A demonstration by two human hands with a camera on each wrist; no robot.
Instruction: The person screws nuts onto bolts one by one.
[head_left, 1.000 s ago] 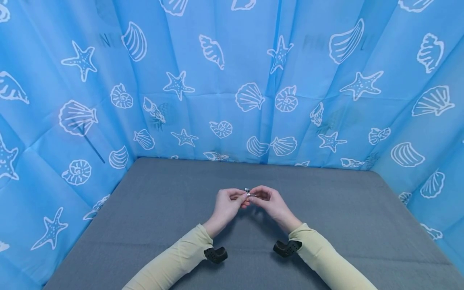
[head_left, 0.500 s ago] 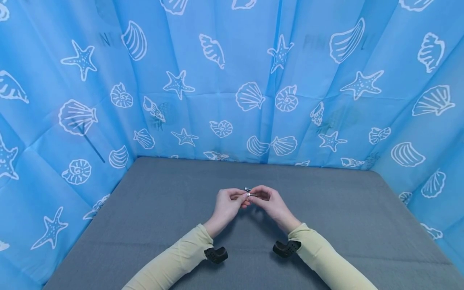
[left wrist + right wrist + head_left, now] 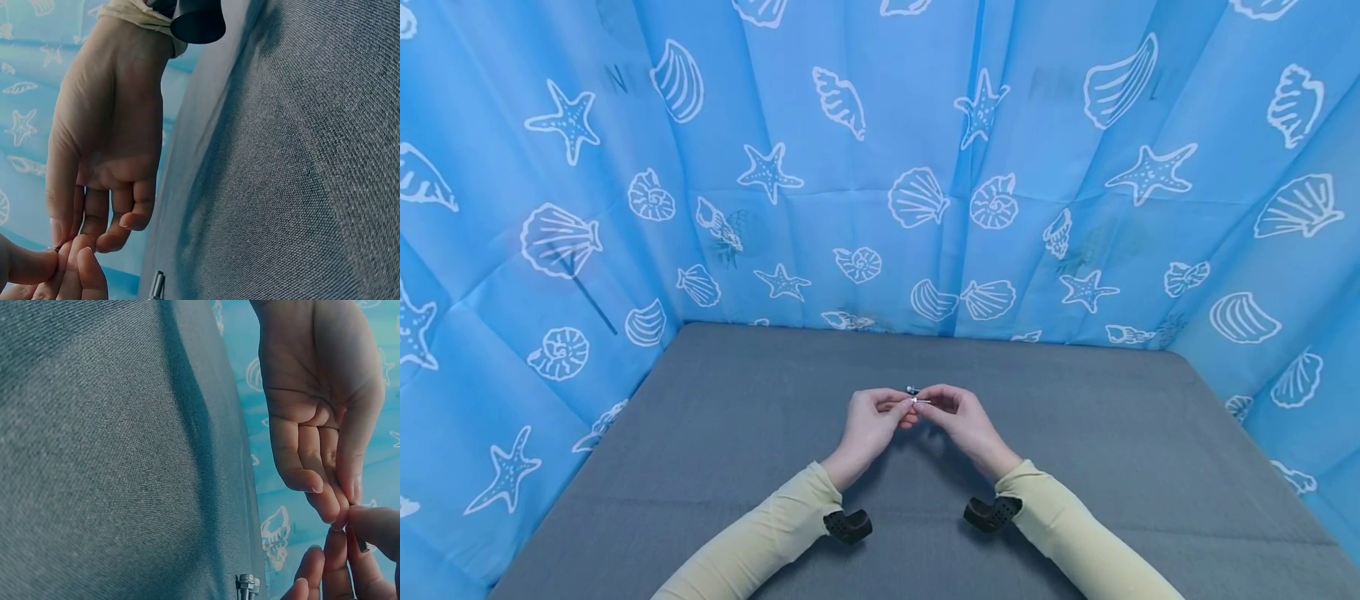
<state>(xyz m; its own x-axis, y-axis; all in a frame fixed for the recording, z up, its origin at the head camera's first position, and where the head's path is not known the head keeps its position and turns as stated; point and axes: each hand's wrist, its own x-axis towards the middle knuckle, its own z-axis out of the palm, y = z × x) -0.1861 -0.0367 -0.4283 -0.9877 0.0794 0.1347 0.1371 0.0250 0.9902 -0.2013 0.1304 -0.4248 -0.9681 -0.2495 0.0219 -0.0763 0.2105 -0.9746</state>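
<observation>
A small silver bolt (image 3: 922, 402) lies between the two hands, just above the grey table. My left hand (image 3: 868, 427) pinches it between thumb and fingertips from the left. From the other side, thumb and fingertips of my right hand (image 3: 964, 423) pinch it too. The fingertips of both hands meet around it and hide most of it; its metal end (image 3: 362, 545) shows in the right wrist view. Just beyond the fingertips, several hex-headed bolts (image 3: 246, 584) stand or lie on the table, partly cut off in the wrist views.
Grey cloth covers the table (image 3: 760, 375). A blue curtain (image 3: 865, 208) with white shells and starfish hangs behind it and on both sides. Black wrist mounts (image 3: 848, 527) sit below each cream sleeve (image 3: 767, 533).
Both hands keep their place and hold on the bolt, with only tiny finger movement. The head view has tilted very slightly.
</observation>
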